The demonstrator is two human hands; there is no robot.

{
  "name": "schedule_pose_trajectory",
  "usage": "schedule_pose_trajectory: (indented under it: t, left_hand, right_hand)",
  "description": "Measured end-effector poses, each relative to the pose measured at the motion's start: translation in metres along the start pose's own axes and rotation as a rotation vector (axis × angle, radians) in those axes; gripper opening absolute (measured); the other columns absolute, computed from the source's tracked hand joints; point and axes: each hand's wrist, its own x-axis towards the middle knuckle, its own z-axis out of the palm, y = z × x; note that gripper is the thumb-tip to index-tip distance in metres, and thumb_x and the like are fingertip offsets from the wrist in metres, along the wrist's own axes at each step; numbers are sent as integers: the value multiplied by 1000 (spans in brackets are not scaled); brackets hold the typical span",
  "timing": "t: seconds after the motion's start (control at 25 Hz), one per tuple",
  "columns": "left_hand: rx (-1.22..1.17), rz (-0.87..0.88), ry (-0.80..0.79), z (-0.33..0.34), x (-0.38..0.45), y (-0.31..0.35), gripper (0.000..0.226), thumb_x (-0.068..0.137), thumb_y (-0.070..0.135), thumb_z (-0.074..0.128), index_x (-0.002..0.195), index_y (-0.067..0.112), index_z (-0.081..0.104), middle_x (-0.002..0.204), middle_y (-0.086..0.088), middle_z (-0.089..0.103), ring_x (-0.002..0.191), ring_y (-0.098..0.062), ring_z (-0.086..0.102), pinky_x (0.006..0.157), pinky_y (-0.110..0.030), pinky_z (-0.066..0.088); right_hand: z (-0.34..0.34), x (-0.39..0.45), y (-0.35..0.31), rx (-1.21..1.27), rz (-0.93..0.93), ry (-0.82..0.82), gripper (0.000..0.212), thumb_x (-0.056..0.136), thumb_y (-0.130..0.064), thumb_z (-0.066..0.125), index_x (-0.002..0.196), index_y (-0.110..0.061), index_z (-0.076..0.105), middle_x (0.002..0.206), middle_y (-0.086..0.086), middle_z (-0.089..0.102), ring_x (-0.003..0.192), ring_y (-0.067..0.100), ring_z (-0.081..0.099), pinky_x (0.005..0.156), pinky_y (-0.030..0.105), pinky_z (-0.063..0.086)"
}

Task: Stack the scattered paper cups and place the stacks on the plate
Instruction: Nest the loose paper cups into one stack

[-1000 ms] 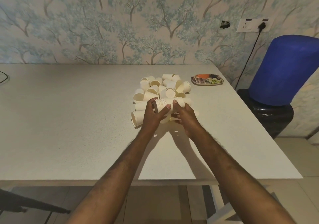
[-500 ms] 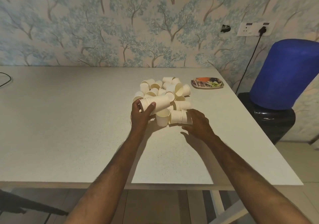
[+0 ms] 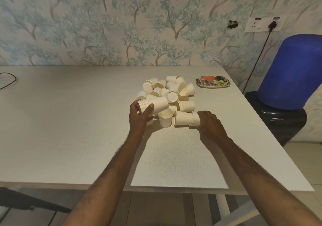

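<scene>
1. White speckled desk (image 3: 69,130) spans the view, set against a wall papered with pale blue trees.
2. Blue barrel-like object (image 3: 292,72) stands off the desk's right side on a black base.
3. Heap of cream paper cups (image 3: 167,89) lies right of the desk's middle, most tipped on their sides, just beyond both hands.
4. Patterned plate (image 3: 213,83) sits near the desk's right edge, just right of the heap and apart from it, carrying no cups.
5. Left hand (image 3: 139,116) is curled round a nested stack of cups (image 3: 153,105), held sideways with the rims toward the left and the thumb across the front.
6. Right hand (image 3: 210,123) is closed on a shorter lying stack (image 3: 187,119) at the heap's near edge, fingers over its right end.
7. One single upright cup (image 3: 165,118) stands between the two hands.
</scene>
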Motion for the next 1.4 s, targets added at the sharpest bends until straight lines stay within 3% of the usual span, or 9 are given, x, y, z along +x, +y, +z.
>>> schedule_pose_trajectory:
  t: [0.24, 0.56, 0.68, 0.8, 0.96, 1.04, 1.16, 1.28, 1.4]
  left_hand:
    - [16, 9, 0, 13, 2, 0, 63, 87, 21, 80, 141, 19, 47, 140, -6, 54, 116, -19, 63, 74, -33, 64]
    - [21, 9, -15, 20, -3, 2, 60, 89, 19, 78, 141, 19, 46, 141, -8, 54, 119, -23, 62, 76, -33, 64]
    - [37, -6, -16, 19, -5, 1, 61, 90, 18, 77, 143, 18, 46, 142, -9, 53, 123, -27, 59, 82, -39, 64]
    - [22, 7, -75, 22, -8, 1, 57, 91, 17, 75, 141, 16, 49, 136, -8, 56, 121, -25, 61, 77, -35, 64]
    - [44, 13, -190, 33, -14, 3, 57, 91, 16, 75, 142, 15, 51, 131, -6, 59, 115, -17, 62, 75, -30, 62]
    - [98, 30, -247, 37, -18, 5, 60, 88, 24, 78, 141, 20, 52, 130, -4, 61, 111, -13, 63, 74, -26, 61]
    - [121, 51, -295, 37, -20, 9, 64, 80, 37, 76, 139, 26, 54, 127, 1, 64, 109, -10, 64, 74, -25, 60]
    - [116, 49, -303, 35, -20, 12, 67, 80, 39, 77, 141, 25, 53, 129, 0, 63, 114, -13, 63, 76, -28, 61]
    - [83, 27, -300, 35, -21, 13, 60, 83, 33, 80, 136, 28, 53, 126, 4, 62, 114, -13, 63, 72, -27, 61]
  right_hand:
    - [-8, -10, 30, 78, -9, -30, 57, 82, -16, 73, 134, -13, 51, 130, 7, 55, 115, 28, 55, 92, 41, 52]
    - [-13, -5, 43, 162, 83, -85, 69, 79, -22, 78, 139, -15, 46, 136, 9, 45, 119, 30, 53, 96, 41, 47]
    - [-19, -13, 53, 277, 148, -6, 72, 80, -21, 80, 142, -17, 44, 141, 9, 45, 123, 28, 50, 96, 34, 41]
    - [-29, -22, 41, 460, 99, 83, 70, 79, -17, 80, 141, -20, 47, 138, 5, 49, 121, 22, 52, 97, 36, 47]
    - [-47, -23, -6, 581, -113, 92, 66, 78, -27, 77, 139, -23, 51, 133, -4, 51, 115, 5, 52, 83, 12, 46]
    - [-54, -19, -28, 582, -188, 64, 67, 79, -28, 76, 141, -21, 51, 134, -3, 50, 117, 6, 50, 81, 5, 45]
    - [-60, -13, -52, 556, -265, 25, 66, 82, -17, 79, 142, -18, 52, 134, 2, 50, 120, 14, 50, 87, 10, 46]
    - [-63, -8, -70, 537, -301, 15, 66, 81, -14, 79, 142, -14, 52, 135, 6, 51, 123, 18, 50, 95, 25, 49]
    - [-62, -5, -82, 542, -337, 13, 66, 81, -17, 79, 142, -13, 52, 136, 7, 51, 124, 20, 50, 98, 28, 49]
